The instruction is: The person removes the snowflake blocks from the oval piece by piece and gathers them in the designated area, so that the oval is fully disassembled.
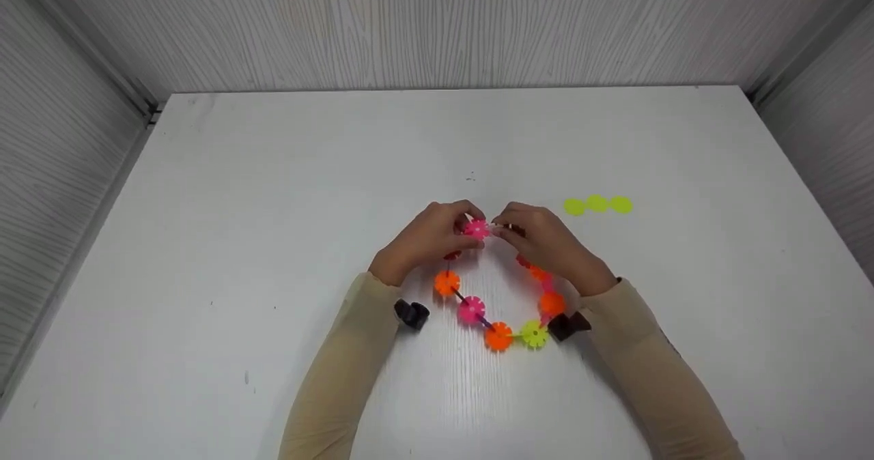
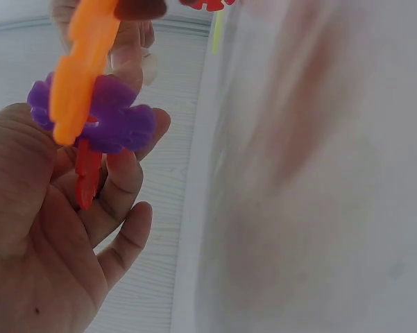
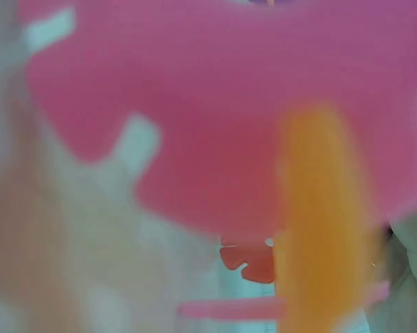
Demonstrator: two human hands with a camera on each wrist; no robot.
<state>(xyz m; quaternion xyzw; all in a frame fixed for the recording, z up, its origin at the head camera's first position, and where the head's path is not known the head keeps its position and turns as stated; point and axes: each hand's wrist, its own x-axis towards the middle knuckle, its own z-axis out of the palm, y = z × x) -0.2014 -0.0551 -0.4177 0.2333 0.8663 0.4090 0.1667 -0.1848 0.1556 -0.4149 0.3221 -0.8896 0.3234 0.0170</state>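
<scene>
Chain (image 1: 499, 337) bows toward us, both sides running away; our left hand (image 1: 431, 233), fingers curled, pinches a pink disc (image 1: 477, 229); our right hand (image 1: 543, 236), fingertips nearly together, pinches a pale piece (image 1: 496, 228).

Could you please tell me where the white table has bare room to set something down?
The table is bare left of the left sleeve, right of the right sleeve, and between the three yellow discs and the back wall. The middle is crowded: left hand, right hand and disc chain.

Wht tbl (image 1: 239, 187), wood-grain panels (image 1: 437, 30) behind & L/R.
</scene>
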